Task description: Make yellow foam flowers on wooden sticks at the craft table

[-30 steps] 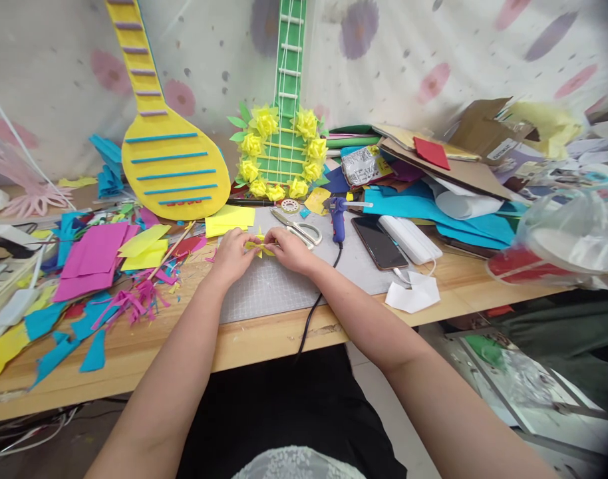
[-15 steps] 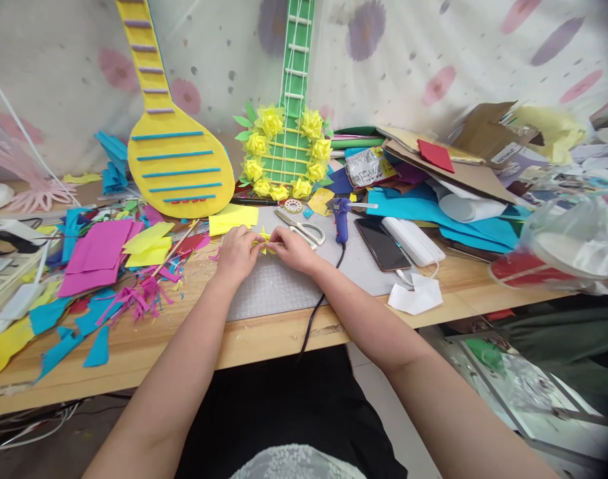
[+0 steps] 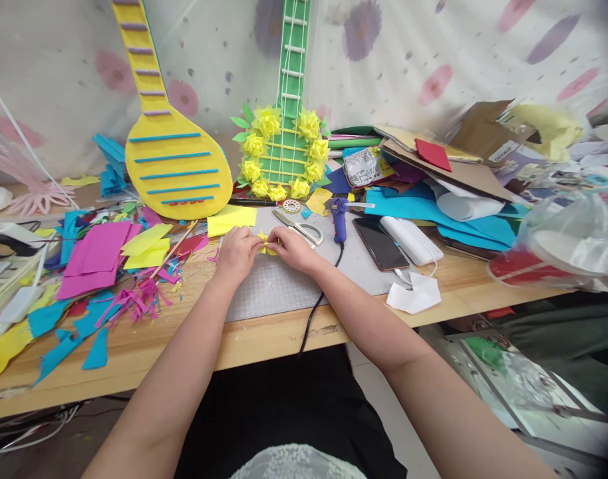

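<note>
- While the left hand (image 3: 237, 254), curled nearly closed, pinches a yellow paper flower (image 3: 263, 235), the right hand (image 3: 294, 249), likewise curled, pinches its opposite side.
- Flower: over grey cutting mat (image 3: 264, 293), near scissors (image 3: 295, 225).

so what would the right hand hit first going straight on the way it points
The right hand would meet the yellow paper first, then probably the left hand, though depth is unclear.

White lacy fabric (image 3: 298, 462) meets plain black clothing (image 3: 284, 402).
</note>
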`<state>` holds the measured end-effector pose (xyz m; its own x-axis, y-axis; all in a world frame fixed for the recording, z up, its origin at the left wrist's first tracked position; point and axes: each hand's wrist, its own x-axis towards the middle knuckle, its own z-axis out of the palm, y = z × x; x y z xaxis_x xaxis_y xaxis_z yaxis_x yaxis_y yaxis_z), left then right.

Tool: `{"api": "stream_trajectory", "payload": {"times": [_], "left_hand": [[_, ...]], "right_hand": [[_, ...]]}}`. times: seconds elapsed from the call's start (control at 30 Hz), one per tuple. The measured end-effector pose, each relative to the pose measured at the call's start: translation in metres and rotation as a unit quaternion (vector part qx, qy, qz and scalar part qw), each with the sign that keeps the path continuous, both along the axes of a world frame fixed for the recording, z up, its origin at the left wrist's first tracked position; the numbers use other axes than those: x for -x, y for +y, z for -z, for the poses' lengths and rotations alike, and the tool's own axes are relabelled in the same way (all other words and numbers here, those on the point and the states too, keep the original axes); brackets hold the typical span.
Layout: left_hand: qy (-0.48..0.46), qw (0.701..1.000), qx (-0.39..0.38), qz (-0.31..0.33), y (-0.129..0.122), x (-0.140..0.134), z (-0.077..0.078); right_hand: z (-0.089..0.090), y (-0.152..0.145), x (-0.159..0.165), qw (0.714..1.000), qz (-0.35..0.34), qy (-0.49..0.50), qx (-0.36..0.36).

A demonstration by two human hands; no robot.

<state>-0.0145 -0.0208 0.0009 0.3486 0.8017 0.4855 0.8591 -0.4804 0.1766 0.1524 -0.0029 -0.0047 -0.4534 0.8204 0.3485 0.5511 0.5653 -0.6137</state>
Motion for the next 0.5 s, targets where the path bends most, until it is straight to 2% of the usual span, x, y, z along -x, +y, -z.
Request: {"api": "stream_trajectory", "payload": {"times": [0.2, 0.5], "left_hand": [[0.017, 1.000, 0.005, -0.012, -0.0024, -0.0012, -0.0033], [-0.014, 0.999, -0.001, -0.029, -0.0033, -0.0002, -0.0063]], "right_hand": [[-0.0031, -0.0007, -0.0006, 1.000, 0.005, -0.011, 0.004], [-0.0021, 0.0011, -0.0019, 1.000, -0.009, -0.009, -0.001]]}}
